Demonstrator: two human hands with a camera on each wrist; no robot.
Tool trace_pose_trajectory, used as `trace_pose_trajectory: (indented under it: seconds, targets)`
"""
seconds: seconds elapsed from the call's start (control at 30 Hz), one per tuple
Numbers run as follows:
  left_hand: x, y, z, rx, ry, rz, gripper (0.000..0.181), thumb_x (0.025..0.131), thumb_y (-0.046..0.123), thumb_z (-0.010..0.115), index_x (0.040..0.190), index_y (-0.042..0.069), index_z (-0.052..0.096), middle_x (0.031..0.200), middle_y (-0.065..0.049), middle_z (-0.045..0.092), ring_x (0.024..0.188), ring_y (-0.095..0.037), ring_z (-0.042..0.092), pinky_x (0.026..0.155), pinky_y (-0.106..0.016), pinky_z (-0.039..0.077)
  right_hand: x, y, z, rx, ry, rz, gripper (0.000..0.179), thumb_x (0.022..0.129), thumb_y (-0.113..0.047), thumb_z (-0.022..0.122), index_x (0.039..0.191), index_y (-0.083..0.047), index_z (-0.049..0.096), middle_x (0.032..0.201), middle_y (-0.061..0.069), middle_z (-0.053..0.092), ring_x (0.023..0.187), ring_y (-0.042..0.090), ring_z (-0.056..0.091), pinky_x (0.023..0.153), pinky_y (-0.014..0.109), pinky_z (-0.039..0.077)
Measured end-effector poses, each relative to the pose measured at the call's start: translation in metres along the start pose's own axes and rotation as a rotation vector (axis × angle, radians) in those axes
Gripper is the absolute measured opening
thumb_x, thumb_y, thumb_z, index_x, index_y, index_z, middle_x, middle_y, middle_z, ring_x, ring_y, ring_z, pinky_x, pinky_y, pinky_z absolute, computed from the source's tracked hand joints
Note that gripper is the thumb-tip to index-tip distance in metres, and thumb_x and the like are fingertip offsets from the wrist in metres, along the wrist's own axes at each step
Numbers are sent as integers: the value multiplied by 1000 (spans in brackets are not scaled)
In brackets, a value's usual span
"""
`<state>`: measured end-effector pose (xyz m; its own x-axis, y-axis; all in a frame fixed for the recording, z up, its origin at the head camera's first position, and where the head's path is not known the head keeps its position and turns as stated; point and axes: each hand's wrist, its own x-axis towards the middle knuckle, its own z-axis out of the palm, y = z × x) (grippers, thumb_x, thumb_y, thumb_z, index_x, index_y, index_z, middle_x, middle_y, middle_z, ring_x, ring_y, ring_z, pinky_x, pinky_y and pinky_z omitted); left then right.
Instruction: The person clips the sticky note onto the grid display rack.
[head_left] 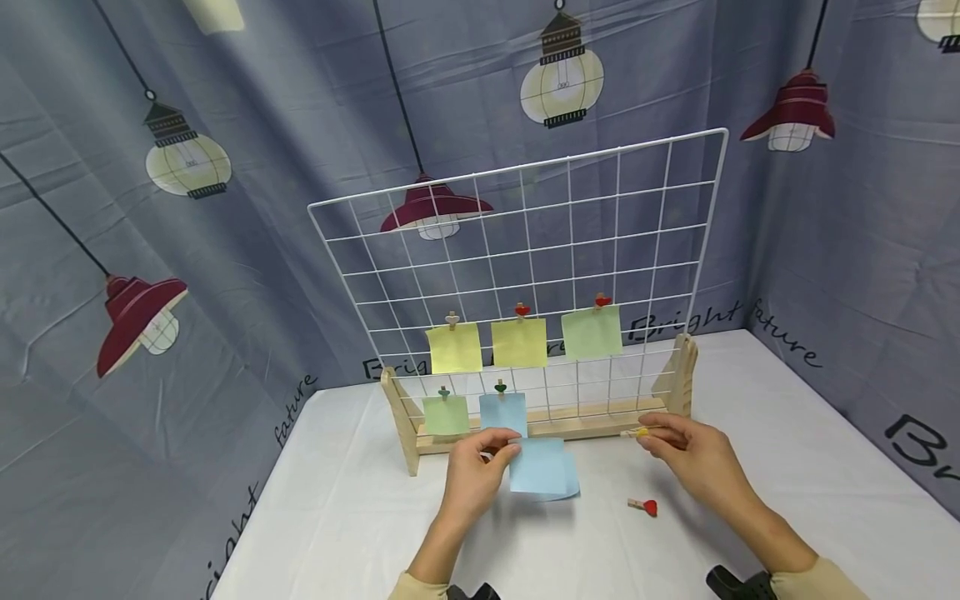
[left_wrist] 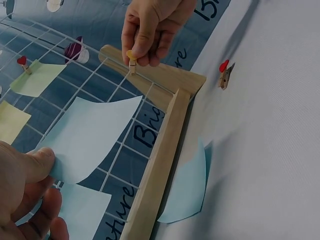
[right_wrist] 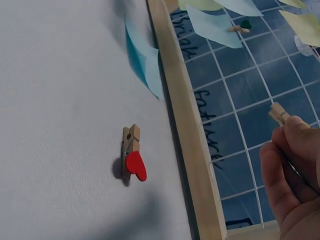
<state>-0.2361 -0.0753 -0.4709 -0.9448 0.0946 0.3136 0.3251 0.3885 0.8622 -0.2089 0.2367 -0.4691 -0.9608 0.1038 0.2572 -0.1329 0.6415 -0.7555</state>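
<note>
Between thumb and fingers, my left hand (head_left: pixel 477 471) pinches a blue sticky note (head_left: pixel 537 465) by its edge, in front of the white wire grid (left_wrist: pixel 127 137). Another blue sticky note (left_wrist: pixel 187 187) lies on the table below it, its edges curling up. My right hand (head_left: pixel 693 458) pinches a small wooden clothespin (left_wrist: pixel 132 64) with a yellow ornament, near the grid's right wooden foot. On the table, a clothespin with a red heart (right_wrist: pixel 132 155) lies between the hands. A blue note (head_left: pixel 502 412) hangs from the grid by a green-topped clothespin, just behind my left hand.
Two yellow notes (head_left: pixel 519 342) and a green note (head_left: pixel 592 333) hang in the grid's upper row, and another green note (head_left: pixel 446 416) hangs lower left. A wooden base (head_left: pixel 585 423) holds the grid upright on the white table (head_left: pixel 337 500). A patterned curtain stands behind.
</note>
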Motion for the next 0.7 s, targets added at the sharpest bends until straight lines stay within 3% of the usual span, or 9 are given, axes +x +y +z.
trace_pose_trajectory:
  seconds: [0.23,0.7]
  targets:
    - [6,1,9,-10,-25,5,8,93,20,77,100,22,81,88,4,74,81,-6,63,69,-22,50,3,-4,6,-10,-19,4,7,94,-17,76,100,-13,76,95,3,78,84,12,67,68,23,53]
    - [7,-3,16,-31,-36,-5,7,92,16,78,98,18,81,87,3,72,81,-3,61,68,-21,49,9,1,21,-11,-86,-10,6,91,-10,77,97,-13,77,97,2,76,85,15,64,71,23,53]
